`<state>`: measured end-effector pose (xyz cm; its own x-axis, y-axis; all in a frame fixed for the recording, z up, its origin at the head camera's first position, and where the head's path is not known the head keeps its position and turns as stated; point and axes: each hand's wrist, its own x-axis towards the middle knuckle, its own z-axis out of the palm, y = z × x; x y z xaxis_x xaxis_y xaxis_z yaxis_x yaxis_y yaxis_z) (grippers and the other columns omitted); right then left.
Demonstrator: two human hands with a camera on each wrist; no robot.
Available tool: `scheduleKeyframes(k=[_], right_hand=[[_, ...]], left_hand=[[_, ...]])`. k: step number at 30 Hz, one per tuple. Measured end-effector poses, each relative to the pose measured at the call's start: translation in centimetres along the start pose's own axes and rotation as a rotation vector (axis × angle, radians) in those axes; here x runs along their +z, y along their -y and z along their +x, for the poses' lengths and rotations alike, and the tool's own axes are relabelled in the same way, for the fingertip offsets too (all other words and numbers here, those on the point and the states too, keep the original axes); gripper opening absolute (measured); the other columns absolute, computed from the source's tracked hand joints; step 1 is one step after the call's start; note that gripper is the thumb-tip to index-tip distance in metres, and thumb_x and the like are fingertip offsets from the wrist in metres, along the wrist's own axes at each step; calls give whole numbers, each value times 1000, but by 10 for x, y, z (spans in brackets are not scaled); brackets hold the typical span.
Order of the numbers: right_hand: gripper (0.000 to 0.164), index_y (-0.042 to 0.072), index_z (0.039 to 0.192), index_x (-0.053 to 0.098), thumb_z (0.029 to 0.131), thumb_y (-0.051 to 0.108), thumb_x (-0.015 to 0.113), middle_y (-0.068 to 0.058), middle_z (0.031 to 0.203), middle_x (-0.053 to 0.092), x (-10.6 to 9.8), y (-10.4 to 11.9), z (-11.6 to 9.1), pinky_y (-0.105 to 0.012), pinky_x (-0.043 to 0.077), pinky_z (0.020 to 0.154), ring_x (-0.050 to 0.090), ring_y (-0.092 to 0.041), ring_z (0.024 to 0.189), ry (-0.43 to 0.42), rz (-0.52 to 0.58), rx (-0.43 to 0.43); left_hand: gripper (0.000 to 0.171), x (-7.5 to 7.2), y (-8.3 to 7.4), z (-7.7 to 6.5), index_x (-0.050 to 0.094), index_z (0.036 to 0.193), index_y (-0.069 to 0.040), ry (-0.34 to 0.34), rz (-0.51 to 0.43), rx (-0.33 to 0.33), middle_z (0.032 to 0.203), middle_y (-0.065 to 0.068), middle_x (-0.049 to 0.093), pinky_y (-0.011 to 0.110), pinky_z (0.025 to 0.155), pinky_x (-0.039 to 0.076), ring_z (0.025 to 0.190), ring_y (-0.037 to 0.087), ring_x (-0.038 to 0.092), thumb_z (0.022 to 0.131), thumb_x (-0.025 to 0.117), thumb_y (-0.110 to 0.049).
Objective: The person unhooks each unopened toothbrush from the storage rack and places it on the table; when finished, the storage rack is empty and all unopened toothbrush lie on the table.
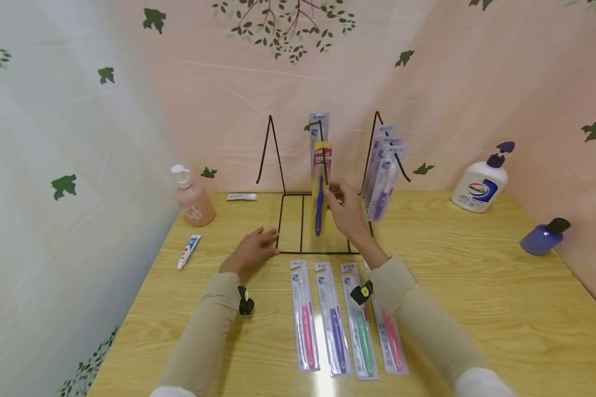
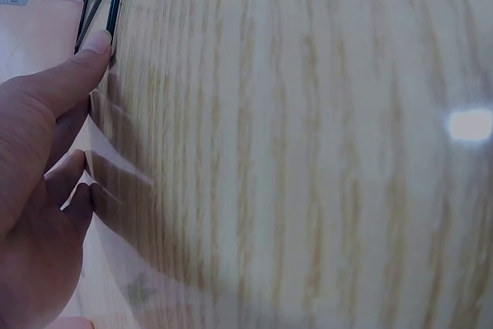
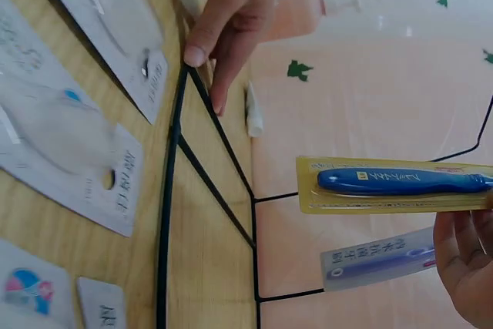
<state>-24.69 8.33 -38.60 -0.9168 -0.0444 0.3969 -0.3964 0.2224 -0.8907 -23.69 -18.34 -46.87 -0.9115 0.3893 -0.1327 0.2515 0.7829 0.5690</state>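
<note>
My right hand (image 1: 349, 214) holds a yellow packaged toothbrush (image 3: 370, 202) with a blue handle by its side edge. The pack stands upright at the middle hook of a black wire rack (image 1: 323, 253), in front of a lilac packaged toothbrush (image 1: 319, 117) hanging there. At the rack's left front corner my left hand (image 1: 250, 251) touches the base wire, its thumb on the wire and its fingers extended. Several lilac packs (image 1: 384, 184) hang on the right hook. The left hook (image 1: 270, 143) bears nothing.
Several packaged toothbrushes (image 1: 305, 331) lie in a row in front of the rack. A pink pump bottle (image 1: 196, 204) and two small toothpaste tubes (image 1: 189, 252) are at the left. A white hand-wash bottle (image 1: 479, 184) and a purple bottle (image 1: 541, 240) stand at the right.
</note>
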Motion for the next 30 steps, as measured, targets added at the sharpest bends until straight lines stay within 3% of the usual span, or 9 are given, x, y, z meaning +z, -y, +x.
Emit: scheduleKeyframes(k=[5,9,18,24,30], right_hand=[[28,-5,121,57,98,10,53,-23,101,61,-9,18,-29,-31,57,71,63,-38,87,53,-30,-8],[24,-8,117,57,97,5,53,-23,93,62,-15,24,-50,-20,53,63,62,-34,78,91,-20,-70],[29,0,124,58,98,12,54,-15,96,65,-23,30,-82,-32,58,75,65,-18,82,120,-24,-110],[26,-1,120,59,97,9,55,-14,101,64,-33,37,-92,-22,56,80,64,-14,92,96,-43,-130],[26,-1,121,58,96,3,54,-17,104,64,-55,29,-103,-20,56,72,62,-4,90,59,-10,-119]], left_hand=[[56,0,-1,-1,44,144,-15,2,-11,-17,156,1,31,56,117,15,147,34,13,94,60,-34],[56,1,0,-1,45,144,-14,-7,-7,-13,155,1,32,56,117,15,147,35,13,94,60,-33],[56,1,1,-1,44,144,-14,-2,-21,-18,156,1,32,57,116,15,147,35,13,94,60,-34],[56,1,-1,-2,45,144,-14,-3,-16,-23,156,1,32,57,117,15,147,34,13,94,60,-34],[56,1,-2,-1,45,144,-14,-7,-10,-18,155,1,33,58,116,14,147,35,14,94,60,-34]])
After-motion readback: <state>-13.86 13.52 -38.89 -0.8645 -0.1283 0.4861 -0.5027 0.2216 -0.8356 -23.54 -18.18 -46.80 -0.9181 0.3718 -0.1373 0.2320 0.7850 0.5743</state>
